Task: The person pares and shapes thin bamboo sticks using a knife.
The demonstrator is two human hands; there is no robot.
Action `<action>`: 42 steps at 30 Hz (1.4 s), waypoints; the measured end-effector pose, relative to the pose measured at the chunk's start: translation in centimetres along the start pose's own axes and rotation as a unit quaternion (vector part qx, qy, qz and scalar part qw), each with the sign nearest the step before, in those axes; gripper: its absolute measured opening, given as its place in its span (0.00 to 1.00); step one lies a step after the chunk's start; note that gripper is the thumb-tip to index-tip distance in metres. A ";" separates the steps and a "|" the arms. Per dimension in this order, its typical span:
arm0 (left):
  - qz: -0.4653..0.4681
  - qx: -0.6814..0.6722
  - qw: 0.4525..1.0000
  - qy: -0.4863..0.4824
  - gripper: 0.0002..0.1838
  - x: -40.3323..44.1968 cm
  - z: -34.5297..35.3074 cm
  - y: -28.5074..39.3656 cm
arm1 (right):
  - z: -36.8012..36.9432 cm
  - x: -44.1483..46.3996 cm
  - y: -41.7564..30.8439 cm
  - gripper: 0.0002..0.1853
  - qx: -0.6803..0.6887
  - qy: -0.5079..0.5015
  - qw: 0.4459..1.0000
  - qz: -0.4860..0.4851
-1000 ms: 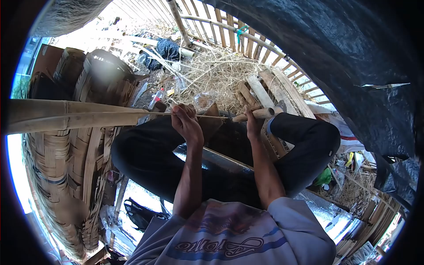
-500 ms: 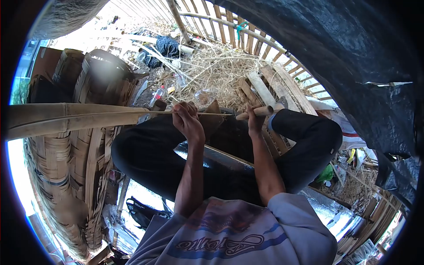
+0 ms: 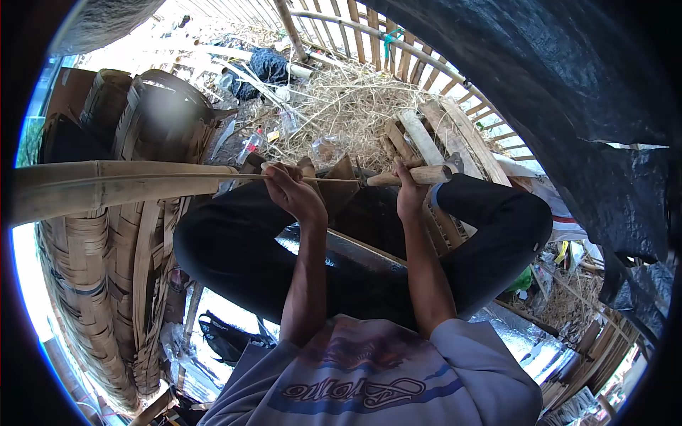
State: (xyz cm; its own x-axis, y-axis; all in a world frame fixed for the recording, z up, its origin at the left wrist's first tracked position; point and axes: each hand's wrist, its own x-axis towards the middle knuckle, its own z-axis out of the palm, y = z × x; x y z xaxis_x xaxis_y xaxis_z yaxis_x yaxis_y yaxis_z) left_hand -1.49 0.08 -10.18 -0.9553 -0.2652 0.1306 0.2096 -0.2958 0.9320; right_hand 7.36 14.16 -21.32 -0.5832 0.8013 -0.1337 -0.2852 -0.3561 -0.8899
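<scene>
Straw (image 3: pixel 355 106) beyond; closed hands (image 3: pixel 293 193) (image 3: pixel 409 195) (strip (image 3: pixel 335 179), handle (image 3: pixel 431 175))

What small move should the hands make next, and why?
I'd probably slide the left hand slightly along the thin strip toward the bamboo pole. The strip runs from its fingers to the near end of the wooden handle in the right hand, so that should leave room for any blade there; I can't make one out.
</scene>
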 end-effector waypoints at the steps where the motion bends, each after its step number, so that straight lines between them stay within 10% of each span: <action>1: -0.009 -0.024 1.000 0.016 0.23 0.1 0.0 -0.3 | 0.1 -0.1 -0.2 0.10 0.012 -0.008 1.000 -0.012; 42: -0.046 -0.035 0.998 0.024 0.21 -1.0 0.1 -0.6 | -3.2 0.3 2.8 0.11 -0.120 0.009 0.992 0.028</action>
State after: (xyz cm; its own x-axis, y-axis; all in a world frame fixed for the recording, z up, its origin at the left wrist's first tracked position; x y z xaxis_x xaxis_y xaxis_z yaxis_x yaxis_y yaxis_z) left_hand -0.70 0.64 -10.83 -0.9606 -0.2765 0.0272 0.1362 -0.3833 0.9135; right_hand 8.80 14.90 -25.24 -0.5781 0.7930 -0.1921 -0.0624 -0.2777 -0.9586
